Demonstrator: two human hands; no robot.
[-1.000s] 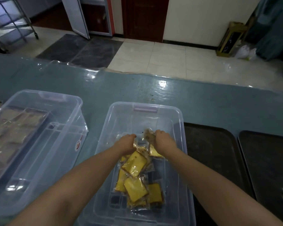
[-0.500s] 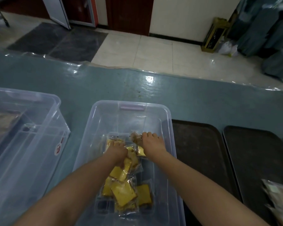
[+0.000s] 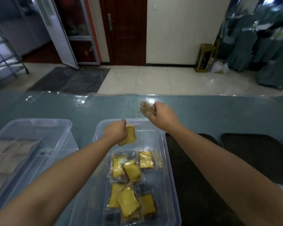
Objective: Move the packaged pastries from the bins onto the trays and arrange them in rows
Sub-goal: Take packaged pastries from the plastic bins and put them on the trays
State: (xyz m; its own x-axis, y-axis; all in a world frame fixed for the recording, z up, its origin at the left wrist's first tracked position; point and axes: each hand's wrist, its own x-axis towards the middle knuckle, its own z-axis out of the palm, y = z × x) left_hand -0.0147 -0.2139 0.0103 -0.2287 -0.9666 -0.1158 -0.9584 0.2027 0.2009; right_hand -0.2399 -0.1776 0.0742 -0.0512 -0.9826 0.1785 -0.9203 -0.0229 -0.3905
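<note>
clear plastic forms the middle bin (image 3: 167,160), which stands on the grey-blue table (image 3: 55,108) and holds a loose pile of yellow pastries (image 3: 129,185) in clear wrappers, most of them in its near half. the left hand (image 3: 115,132) is above the far part of this bin, its fingers curled around one yellow pastry (image 3: 129,136) that hangs tilted below the fist. the right hand (image 3: 164,115) is raised higher, over the table just beyond the far right corner of the bin, and its fingers grip a brown pastry (image 3: 146,108) in a clear wrapper; this one is blurred. a second clear bin (image 3: 39,128) stands to the left of the middle one, with flat pale packs (image 3: 10,154) inside that are hard to make out. to the right of the middle bin lie two dark trays (image 3: 252,152) side by side, the nearer one just beside the bin wall. both forearms cross the lower part of the view.
</note>
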